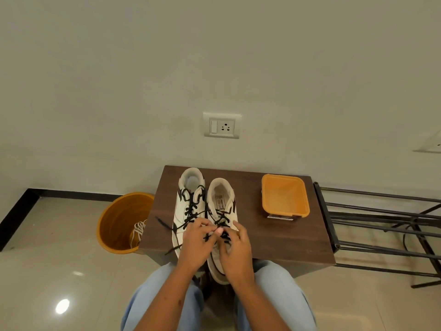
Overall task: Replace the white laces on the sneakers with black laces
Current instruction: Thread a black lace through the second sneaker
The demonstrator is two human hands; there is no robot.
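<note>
Progress late | left sneaker (pixel 188 211) black-laced | right sneaker (pixel 220 211) half-laced | left hand (pixel 195 242), right hand (pixel 235 247) fingers pinching black lace (pixel 220 232) | white laces (pixel 138 231) binned

Desk (pixel 281 237) dark brown, wood-grain pattern; two sneakers (pixel 191 211) off-white with dark brown side panels; black laces (pixel 191 209) criss-crossed on both; insole of right sneaker (pixel 220 199) pale with small dark print; box (pixel 285 195) orange, translucent; bucket (pixel 119 225) orange-yellow, with white laces (pixel 138 229) inside; wall (pixel 143 80) plain off-white, white socket plate (pixel 222 125); floor (pixel 59 271) glossy beige tile, black skirting (pixel 78 193); rack (pixel 386 232) black metal; trousers (pixel 276 295) light blue denim.
</note>
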